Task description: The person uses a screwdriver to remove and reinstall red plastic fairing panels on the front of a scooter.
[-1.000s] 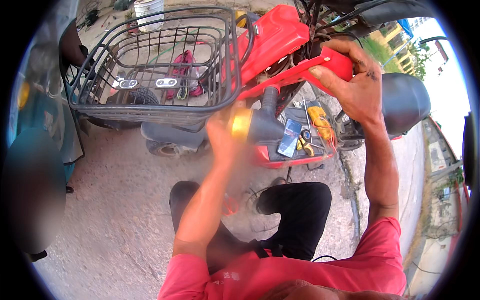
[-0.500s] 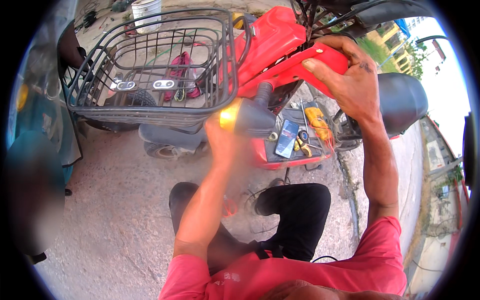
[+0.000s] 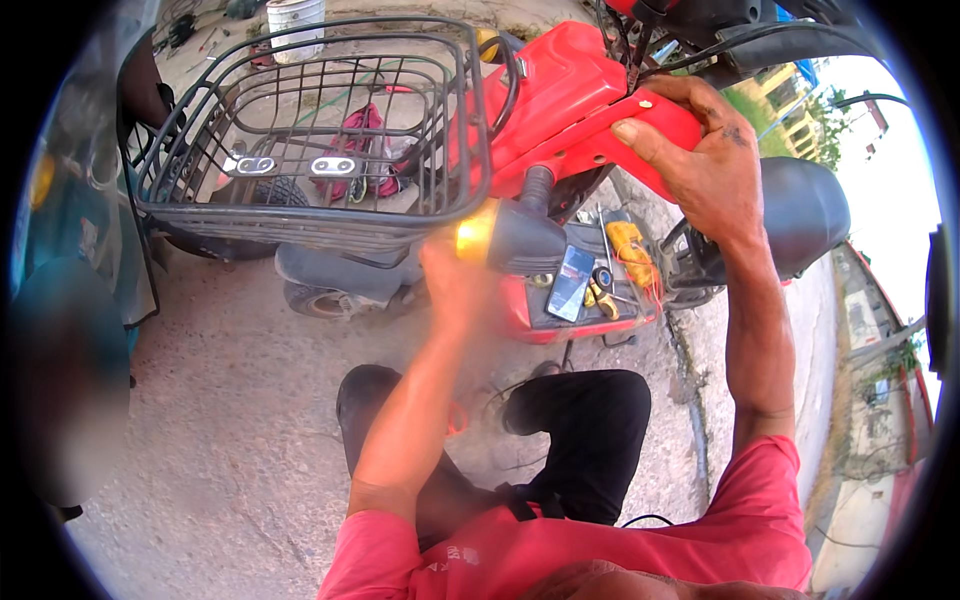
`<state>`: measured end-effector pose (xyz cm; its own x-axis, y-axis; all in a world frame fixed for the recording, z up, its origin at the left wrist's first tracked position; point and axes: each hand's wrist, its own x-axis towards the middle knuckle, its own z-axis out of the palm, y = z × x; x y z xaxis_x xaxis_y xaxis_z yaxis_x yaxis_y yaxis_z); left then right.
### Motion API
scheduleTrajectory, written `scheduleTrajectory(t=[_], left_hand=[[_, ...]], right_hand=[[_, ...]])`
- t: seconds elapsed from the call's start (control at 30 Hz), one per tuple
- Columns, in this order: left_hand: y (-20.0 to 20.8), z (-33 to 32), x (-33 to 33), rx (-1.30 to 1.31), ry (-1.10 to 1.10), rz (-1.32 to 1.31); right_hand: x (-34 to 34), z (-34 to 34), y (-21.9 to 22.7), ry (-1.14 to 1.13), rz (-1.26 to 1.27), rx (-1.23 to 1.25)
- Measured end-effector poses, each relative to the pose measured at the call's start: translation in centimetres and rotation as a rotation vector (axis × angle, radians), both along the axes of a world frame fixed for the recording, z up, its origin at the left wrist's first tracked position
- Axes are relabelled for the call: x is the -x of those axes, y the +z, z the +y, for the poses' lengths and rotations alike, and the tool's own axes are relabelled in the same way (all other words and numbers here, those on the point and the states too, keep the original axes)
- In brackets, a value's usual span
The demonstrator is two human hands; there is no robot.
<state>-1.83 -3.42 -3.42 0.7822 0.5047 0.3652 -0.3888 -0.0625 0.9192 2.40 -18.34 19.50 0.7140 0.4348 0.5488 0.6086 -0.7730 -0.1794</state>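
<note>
A red plastic front cover of a scooter tilts across the upper middle. My right hand is closed round the cover's right end, the thumb on top and the other fingers over the far edge. At the cover's lower side a turn signal with an amber lens and black housing sticks out on a ribbed stem. My left hand is closed at the lens end of this signal, its fingertips partly hidden behind it. Left of the cover, a black wire basket sits close against it.
On the scooter's footboard lie a phone, a yellow multimeter and a yellow-handled tool. A black seat is at right. A white bucket stands far left; a teal vehicle flanks the left side.
The cover, turn signal and basket have shifted slightly right and the cover a little downward in view. My left hand has moved right with the signal; my right hand keeps its grip.
</note>
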Motion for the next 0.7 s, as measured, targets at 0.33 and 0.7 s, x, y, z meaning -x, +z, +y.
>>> scheduleTrajectory(t=[0.33,0.7], left_hand=[[-0.3,0.5,-0.6,-0.056,0.032,-0.045],[5.2,7.6,9.9,-0.429,-0.504,0.214]], right_hand=[[0.3,0.5,0.2,-0.017,-0.008,0.035],[-0.4,0.1,0.4,0.049,0.027,-0.005]])
